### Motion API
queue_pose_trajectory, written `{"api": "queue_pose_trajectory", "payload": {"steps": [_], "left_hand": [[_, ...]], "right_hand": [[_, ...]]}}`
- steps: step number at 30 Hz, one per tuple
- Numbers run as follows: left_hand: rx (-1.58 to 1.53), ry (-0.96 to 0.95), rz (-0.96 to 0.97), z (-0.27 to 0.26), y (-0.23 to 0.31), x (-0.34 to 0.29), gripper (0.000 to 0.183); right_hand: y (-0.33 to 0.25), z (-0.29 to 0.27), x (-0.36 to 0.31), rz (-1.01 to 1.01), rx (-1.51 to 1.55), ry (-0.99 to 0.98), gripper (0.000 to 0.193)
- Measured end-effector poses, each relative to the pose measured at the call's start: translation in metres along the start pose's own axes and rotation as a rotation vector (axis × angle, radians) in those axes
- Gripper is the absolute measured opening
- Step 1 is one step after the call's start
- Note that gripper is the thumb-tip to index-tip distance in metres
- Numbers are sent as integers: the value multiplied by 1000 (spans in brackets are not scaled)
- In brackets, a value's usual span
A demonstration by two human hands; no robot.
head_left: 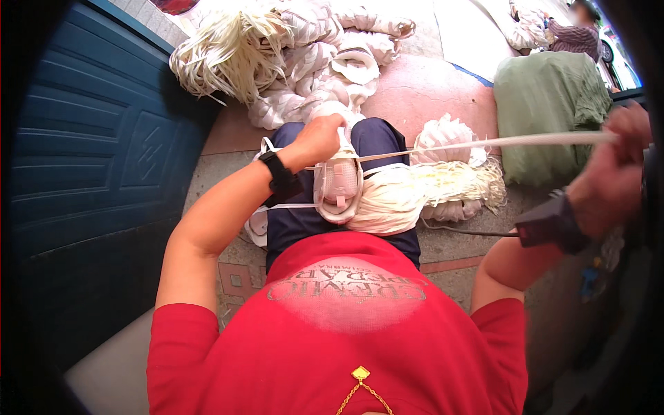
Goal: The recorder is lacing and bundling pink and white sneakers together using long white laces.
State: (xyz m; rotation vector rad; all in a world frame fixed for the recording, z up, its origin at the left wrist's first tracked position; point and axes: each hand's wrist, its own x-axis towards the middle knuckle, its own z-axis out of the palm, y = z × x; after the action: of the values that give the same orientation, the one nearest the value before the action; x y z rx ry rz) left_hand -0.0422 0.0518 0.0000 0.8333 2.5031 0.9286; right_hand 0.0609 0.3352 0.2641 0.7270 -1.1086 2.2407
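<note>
Drawing a white strip [539,139] taut from a white shoe [339,181] mid-lap, left hand [317,144] closed over its far end, right hand [615,162] blurred, fingers seemingly clamped on strip; strip joined shoe-side, its length apparently unfastened, cream bundle [404,197] at lap's right edge.

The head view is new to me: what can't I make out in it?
- Left hand: in the head view, its fingertips are hidden by the hand itself, so its exact grip is unclear.
- Right hand: blurred near the dark right rim of the head view; finger positions are unclear.
- White strap: its far end is lost in that blurred hand.
- Green bundle: its covering hides any contents.
- Red object: cut off by the top edge.
</note>
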Motion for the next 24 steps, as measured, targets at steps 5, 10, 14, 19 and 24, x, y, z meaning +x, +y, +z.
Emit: {"api": "queue_pose_trajectory", "payload": {"steps": [5,10,14,19,24], "left_hand": [[-6,-86,-85,-8,-27,-37,35],[38,-86,57,-7,-28,-46,43],[-775,-200,-450,-18,-28,-45,40],[-954,-212,-611,-19,-28,-53,39],[-944,-156,-633,-14,-26,-56,40]], "right_hand": [[117,-36,-87,538,-676,292,14],[207,-17,-185,1337,-612,-132,21],[240,-11,-221,1330,-768,-236,23],[260,-11,-232,975,-1098,-358,20],[272,-7,-229,920,-1189,-587,20]]}}
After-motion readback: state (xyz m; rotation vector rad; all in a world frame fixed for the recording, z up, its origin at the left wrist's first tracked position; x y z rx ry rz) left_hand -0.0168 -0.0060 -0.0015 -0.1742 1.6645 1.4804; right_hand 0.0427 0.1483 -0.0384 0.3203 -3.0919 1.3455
